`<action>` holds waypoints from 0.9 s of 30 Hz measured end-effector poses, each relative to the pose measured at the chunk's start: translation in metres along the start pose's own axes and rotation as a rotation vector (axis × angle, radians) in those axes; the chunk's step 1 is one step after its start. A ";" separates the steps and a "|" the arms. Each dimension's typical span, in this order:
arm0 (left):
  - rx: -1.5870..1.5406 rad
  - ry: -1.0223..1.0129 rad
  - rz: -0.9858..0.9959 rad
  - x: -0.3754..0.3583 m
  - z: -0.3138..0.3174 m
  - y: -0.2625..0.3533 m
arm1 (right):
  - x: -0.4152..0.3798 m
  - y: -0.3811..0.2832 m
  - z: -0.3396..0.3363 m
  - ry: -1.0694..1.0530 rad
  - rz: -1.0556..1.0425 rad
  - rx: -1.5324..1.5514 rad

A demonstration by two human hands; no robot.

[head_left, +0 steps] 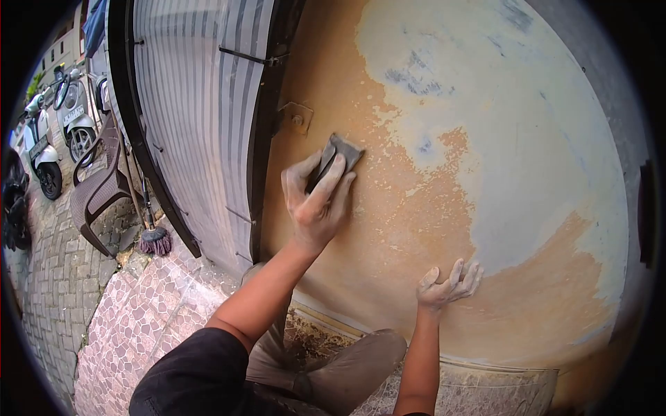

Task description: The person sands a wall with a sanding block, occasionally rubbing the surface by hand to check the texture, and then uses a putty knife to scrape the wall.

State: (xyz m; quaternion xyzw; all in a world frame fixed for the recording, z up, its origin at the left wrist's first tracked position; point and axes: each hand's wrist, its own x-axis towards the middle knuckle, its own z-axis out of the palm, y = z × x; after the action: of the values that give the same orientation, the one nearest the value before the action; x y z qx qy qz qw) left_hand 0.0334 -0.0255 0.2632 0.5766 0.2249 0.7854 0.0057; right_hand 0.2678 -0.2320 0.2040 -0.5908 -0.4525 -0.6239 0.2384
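Head view | we see our left hand (318,197) pressing a grey sanding block (338,156) flat on the orange wall (388,236), near a bracket (298,119) | right hand (447,286) open, fingers spread, resting lower on the wall, holding nothing.

I see a dark grey sanding pad (338,154) against a wall (388,236) of patchy ochre-orange with pale whitish-blue areas. The gate (201,104) has grey and white stripes in a black frame. The floor (139,312) shows pinkish-brown pebble-patterned tiles.

wall (416,229): matt, patchy worn paint | sanding sheet (338,154): grey, rough | door (201,118): ribbed metal
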 end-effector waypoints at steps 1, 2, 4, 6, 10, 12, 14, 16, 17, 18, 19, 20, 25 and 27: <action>0.031 -0.023 0.002 -0.029 -0.010 -0.009 | -0.001 0.000 0.001 0.000 0.001 -0.001; 0.060 -0.072 0.017 -0.064 -0.026 -0.022 | -0.002 0.000 0.002 0.009 0.001 -0.006; 0.089 -0.118 0.029 -0.105 -0.052 -0.032 | -0.006 0.001 0.003 0.011 -0.003 0.006; 0.099 -0.205 -0.110 -0.118 -0.068 -0.035 | -0.007 0.002 0.002 0.006 0.006 0.004; 0.004 -0.032 -0.134 -0.026 -0.027 -0.009 | -0.004 0.000 0.001 0.001 -0.011 0.006; -0.022 0.057 -0.087 0.029 -0.001 0.005 | -0.003 -0.001 0.001 -0.006 -0.015 0.009; 0.001 0.107 -0.029 0.041 0.014 0.010 | -0.005 -0.001 0.000 -0.016 -0.010 0.004; 0.032 0.033 -0.018 0.005 0.002 0.010 | -0.006 -0.002 0.001 -0.009 -0.001 -0.002; 0.061 -0.027 0.002 -0.022 -0.006 0.007 | -0.006 -0.002 0.002 -0.002 0.002 -0.008; 0.056 -0.105 0.007 -0.061 -0.019 -0.001 | -0.006 -0.003 0.001 -0.006 0.001 -0.001; 0.050 -0.181 0.014 -0.097 -0.033 -0.008 | -0.005 -0.002 0.001 -0.007 -0.001 0.003; 0.060 -0.227 -0.006 -0.113 -0.047 -0.010 | -0.005 0.000 0.001 0.006 0.004 -0.007; -0.002 -0.133 -0.020 -0.042 -0.023 0.007 | -0.005 -0.002 0.000 -0.010 -0.003 0.002; -0.043 -0.064 -0.021 0.025 -0.003 0.020 | -0.006 -0.002 -0.001 -0.015 -0.002 -0.001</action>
State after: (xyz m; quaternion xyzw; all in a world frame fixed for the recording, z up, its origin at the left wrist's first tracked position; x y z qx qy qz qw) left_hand 0.0277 -0.0377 0.2928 0.5988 0.2138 0.7711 0.0335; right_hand 0.2666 -0.2328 0.1974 -0.5951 -0.4546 -0.6199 0.2343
